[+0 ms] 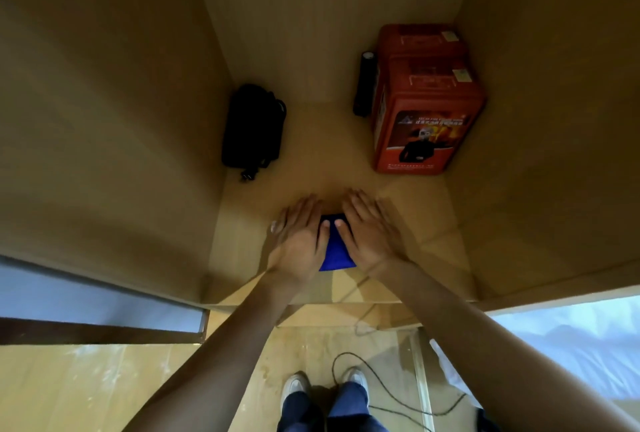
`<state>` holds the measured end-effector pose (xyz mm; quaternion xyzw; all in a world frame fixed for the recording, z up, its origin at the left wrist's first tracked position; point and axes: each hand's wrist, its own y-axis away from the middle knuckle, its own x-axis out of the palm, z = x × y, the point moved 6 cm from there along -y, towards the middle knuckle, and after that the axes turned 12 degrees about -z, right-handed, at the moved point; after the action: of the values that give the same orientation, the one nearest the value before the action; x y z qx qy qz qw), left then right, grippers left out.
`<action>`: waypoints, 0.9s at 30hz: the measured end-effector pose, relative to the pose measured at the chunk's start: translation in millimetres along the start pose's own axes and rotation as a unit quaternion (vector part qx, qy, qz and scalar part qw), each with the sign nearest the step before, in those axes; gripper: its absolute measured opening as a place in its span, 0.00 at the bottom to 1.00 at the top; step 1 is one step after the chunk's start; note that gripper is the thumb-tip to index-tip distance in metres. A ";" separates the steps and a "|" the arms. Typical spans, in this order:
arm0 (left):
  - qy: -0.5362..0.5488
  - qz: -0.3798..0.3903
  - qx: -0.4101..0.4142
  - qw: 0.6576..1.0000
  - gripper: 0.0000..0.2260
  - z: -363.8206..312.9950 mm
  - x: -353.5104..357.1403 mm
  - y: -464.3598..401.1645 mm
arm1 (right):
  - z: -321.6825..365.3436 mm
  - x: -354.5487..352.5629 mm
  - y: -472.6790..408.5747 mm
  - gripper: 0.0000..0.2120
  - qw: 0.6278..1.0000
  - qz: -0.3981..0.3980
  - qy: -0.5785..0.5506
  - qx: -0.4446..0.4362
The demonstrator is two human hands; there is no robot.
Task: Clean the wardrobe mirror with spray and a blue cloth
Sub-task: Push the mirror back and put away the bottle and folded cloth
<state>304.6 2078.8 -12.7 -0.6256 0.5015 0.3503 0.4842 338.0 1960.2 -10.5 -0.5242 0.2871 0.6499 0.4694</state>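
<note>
A folded blue cloth (336, 251) lies on the wooden floor of the open wardrobe (415, 224), near its front edge. My left hand (299, 236) lies flat on the cloth's left side, fingers straight and pointing inward to the back. My right hand (367, 227) presses flat on the cloth's right side, its thumb resting on the blue fabric. Most of the cloth is hidden under both palms. No spray bottle shows. The mirror door edge (86, 296) appears at the lower left.
A black pouch with a cord (252, 127) leans against the left wardrobe wall. Red fire-mask boxes (426, 109) stand at the back right, with a black flashlight (365, 83) beside them. A black cable (388, 386) runs across the floor by my shoes. A white bed (571, 345) lies right.
</note>
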 end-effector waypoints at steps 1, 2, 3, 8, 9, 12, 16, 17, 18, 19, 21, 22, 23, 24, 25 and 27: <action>-0.008 0.006 -0.003 1.000 0.25 2.2 3.4 1.9 | -0.6 3.4 2.3 0.43 1.000 0.009 0.011 0.000; -0.017 0.005 0.000 1.000 0.25 3.6 4.5 2.6 | -2.2 5.8 3.5 0.44 1.000 0.012 0.011 0.005; -0.029 0.001 0.010 1.000 0.24 3.3 4.3 2.8 | -4.7 7.7 5.0 0.43 1.000 0.007 0.007 0.012; -0.055 -0.015 0.032 0.998 0.19 2.2 1.2 1.4 | -5.9 8.1 4.1 0.30 0.999 -0.049 0.003 0.003; -0.054 -0.010 0.038 0.998 0.20 2.5 1.9 1.7 | -6.8 8.8 3.8 0.32 1.000 -0.027 -0.009 0.003; -0.035 0.031 0.010 0.999 0.26 12.8 -0.1 0.1 | -20.4 4.2 1.7 0.40 0.995 0.038 -0.086 0.024; 0.041 0.109 -0.122 0.986 0.32 47.9 1.1 11.0 | -55.4 -6.0 4.8 0.42 0.985 0.079 -0.116 0.096; 0.083 0.121 -0.146 0.978 0.32 52.2 1.6 15.7 | -59.3 -7.5 7.1 0.38 0.983 0.094 -0.118 0.101; 0.121 0.117 -0.160 0.973 0.33 52.9 -0.8 19.2 | -60.6 -8.8 9.1 0.35 0.981 0.100 -0.130 0.101; 0.156 0.105 -0.175 0.966 0.33 53.8 -1.9 22.7 | -60.1 -11.3 11.4 0.34 0.978 0.102 -0.153 0.101; 0.221 0.083 -0.230 0.944 0.29 55.2 -3.7 32.2 | -60.7 -12.1 15.6 0.37 0.962 0.120 -0.206 0.133; 0.254 0.076 -0.261 0.928 0.26 55.0 -4.2 38.4 | -62.0 -9.8 18.1 0.38 0.952 0.140 -0.226 0.151; 0.287 0.065 -0.284 0.913 0.25 54.7 -4.7 44.3 | -63.0 -7.3 20.0 0.38 0.944 0.156 -0.242 0.163; 0.311 0.051 -0.300 0.900 0.24 54.9 -4.5 50.8 | -63.2 -6.2 23.3 0.36 0.937 0.171 -0.252 0.171; 0.334 0.033 -0.305 0.891 0.24 53.3 -5.7 56.3 | -63.8 -4.4 26.8 0.34 0.930 0.179 -0.266 0.179; 0.381 -0.007 -0.306 0.872 0.21 46.2 -12.3 65.8 | -65.2 -3.3 33.8 0.29 0.914 0.169 -0.315 0.192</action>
<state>240.0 2124.7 -31.3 -0.8311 0.5102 0.2170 0.0422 334.1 1889.5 -30.0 -0.1355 0.3280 0.7831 0.5107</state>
